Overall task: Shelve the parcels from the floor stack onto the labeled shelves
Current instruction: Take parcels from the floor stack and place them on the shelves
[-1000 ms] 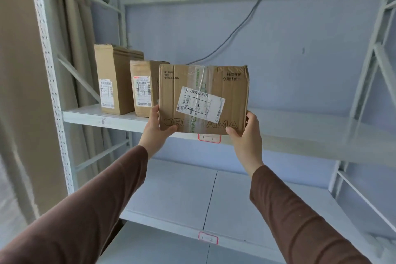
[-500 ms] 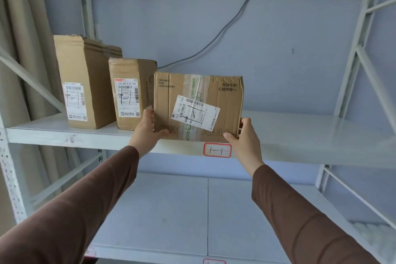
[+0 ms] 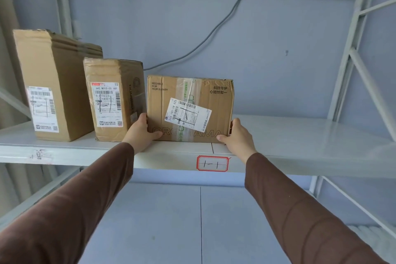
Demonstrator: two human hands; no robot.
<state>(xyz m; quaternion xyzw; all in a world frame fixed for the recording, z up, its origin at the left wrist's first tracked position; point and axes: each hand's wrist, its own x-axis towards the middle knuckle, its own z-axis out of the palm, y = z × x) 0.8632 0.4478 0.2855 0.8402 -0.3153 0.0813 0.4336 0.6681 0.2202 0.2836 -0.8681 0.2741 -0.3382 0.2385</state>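
Observation:
A brown cardboard parcel (image 3: 190,92) with clear tape and a slanted white shipping label rests on the upper white shelf (image 3: 300,139), just behind the front edge. My left hand (image 3: 141,133) grips its lower left corner and my right hand (image 3: 237,137) grips its lower right corner. A red-bordered label (image 3: 212,163) reading "1-1" is stuck on the shelf's front edge right below the parcel. Two more parcels stand to the left: a medium one (image 3: 111,100) close beside the held parcel and a taller one (image 3: 53,83) at the far left.
The right half of the upper shelf is bare white board. A lower shelf (image 3: 192,221) lies beneath. White uprights and diagonal braces (image 3: 351,62) frame the right side. A grey cable (image 3: 214,32) runs down the blue wall behind.
The parcel has gone from being held in the air before the shelf to resting on the shelf board beside the medium parcel. Both hands stayed on its lower corners.

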